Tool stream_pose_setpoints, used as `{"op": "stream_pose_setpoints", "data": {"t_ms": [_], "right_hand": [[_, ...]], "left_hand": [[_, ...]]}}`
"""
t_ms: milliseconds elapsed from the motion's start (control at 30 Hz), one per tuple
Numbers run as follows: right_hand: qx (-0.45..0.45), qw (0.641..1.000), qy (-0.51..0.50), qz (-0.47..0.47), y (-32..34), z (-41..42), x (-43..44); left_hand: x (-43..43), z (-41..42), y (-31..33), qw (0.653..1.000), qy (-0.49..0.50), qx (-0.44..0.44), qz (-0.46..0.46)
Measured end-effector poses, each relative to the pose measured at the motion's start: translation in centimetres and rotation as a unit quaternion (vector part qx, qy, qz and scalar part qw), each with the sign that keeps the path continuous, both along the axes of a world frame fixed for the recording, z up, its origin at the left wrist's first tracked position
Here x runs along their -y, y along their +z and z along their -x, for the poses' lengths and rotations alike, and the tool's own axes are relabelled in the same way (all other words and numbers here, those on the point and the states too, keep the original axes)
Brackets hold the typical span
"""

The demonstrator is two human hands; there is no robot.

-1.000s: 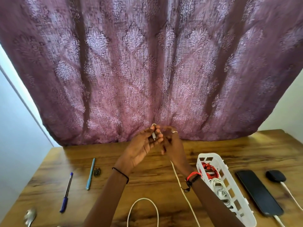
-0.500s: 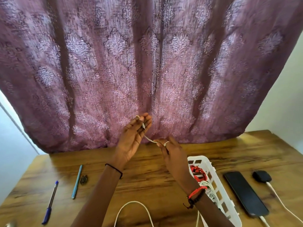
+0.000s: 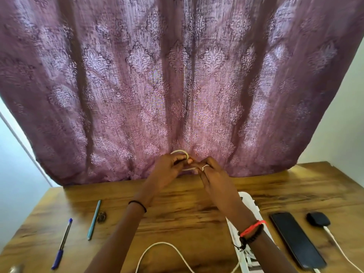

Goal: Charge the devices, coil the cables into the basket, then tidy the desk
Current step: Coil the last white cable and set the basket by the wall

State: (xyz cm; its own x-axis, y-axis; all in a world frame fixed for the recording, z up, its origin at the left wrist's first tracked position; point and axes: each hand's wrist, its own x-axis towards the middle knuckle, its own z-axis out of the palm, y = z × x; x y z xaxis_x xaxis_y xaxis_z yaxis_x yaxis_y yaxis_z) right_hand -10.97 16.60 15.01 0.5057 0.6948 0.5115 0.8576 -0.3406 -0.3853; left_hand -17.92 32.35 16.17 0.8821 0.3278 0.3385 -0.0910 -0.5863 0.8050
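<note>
- A small loop of the white cable [image 3: 179, 151] is being pinched between the curled fingers of the left hand [image 3: 167, 171] and the right hand [image 3: 213, 177], both raised above the far edge of the desk [image 3: 177, 211].
- Slack from the white cable is being left in an arc at the near edge, between the forearms.
- The basket [image 3: 248, 200] is being partly covered by the right forearm, right of centre.
- A phone [image 3: 295, 239] and a black device [image 3: 318, 218], each meeting a white lead [image 3: 334, 241], are being shown near the right edge.
- A blue pen [image 3: 62, 243] and a teal pen [image 3: 94, 219] are being shown towards the left edge.
</note>
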Motion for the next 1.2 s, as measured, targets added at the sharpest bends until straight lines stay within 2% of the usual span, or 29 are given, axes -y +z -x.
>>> {"op": "stream_pose_setpoints", "data": {"t_ms": [133, 200, 333, 400, 433, 500, 567, 700, 767, 933, 1000, 1033, 1100, 1200], "right_hand": [[-0.035, 0.998, 0.035, -0.037, 1.2, 0.1, 0.3], [-0.049, 0.997, 0.04, -0.054, 2.0, -0.1, 0.6], [-0.066, 0.993, 0.098, -0.031, 3.1, 0.1, 0.9], [-0.087, 0.989, 0.111, -0.041, 3.4, 0.2, 0.8], [-0.107, 0.987, 0.108, -0.046, 3.6, 0.1, 0.7], [-0.163, 0.98, 0.101, -0.061, 4.0, -0.2, 0.6], [-0.212, 0.968, 0.111, -0.074, 4.3, -0.4, 0.5], [-0.271, 0.946, 0.145, -0.107, 4.7, -0.1, 0.3], [-0.314, 0.923, 0.161, -0.152, 4.8, -0.1, 0.2], [-0.453, 0.843, 0.15, -0.247, 3.6, 0.3, -1.1], [-0.49, 0.816, 0.133, -0.275, 2.9, 0.7, -2.0], [-0.495, 0.81, 0.121, -0.29, 2.7, 1.0, -2.4], [-0.472, 0.821, 0.093, -0.308, 2.3, 1.5, -2.9], [-0.37, 0.89, 0.03, -0.265, 1.3, 2.3, -3.1]], "left_hand": [[-0.3, 1.1, 0.8, 0.993, -0.08, -0.027, 0.08], [-0.5, 1.7, 1.1, 0.992, -0.099, -0.04, 0.073], [-0.7, 2.4, 1.0, 0.984, -0.145, -0.101, 0.028], [-0.2, 2.6, 0.8, 0.98, -0.15, -0.108, 0.07], [0.0, 2.8, 0.7, 0.975, -0.154, -0.104, 0.124], [0.2, 3.2, 0.4, 0.941, -0.177, -0.095, 0.274], [0.2, 3.5, 0.3, 0.898, -0.215, -0.097, 0.372], [0.3, 4.0, 0.3, 0.865, -0.269, -0.11, 0.409], [0.3, 4.1, 0.2, 0.835, -0.288, -0.089, 0.461], [0.6, 3.3, -0.4, 0.699, -0.368, 0.0, 0.613], [0.9, 2.9, -0.3, 0.645, -0.37, 0.04, 0.668], [1.0, 2.8, -0.2, 0.629, -0.361, 0.055, 0.686], [1.0, 2.6, 0.0, 0.605, -0.344, 0.081, 0.713], [0.6, 2.0, -0.2, 0.596, -0.302, 0.121, 0.734]]}}
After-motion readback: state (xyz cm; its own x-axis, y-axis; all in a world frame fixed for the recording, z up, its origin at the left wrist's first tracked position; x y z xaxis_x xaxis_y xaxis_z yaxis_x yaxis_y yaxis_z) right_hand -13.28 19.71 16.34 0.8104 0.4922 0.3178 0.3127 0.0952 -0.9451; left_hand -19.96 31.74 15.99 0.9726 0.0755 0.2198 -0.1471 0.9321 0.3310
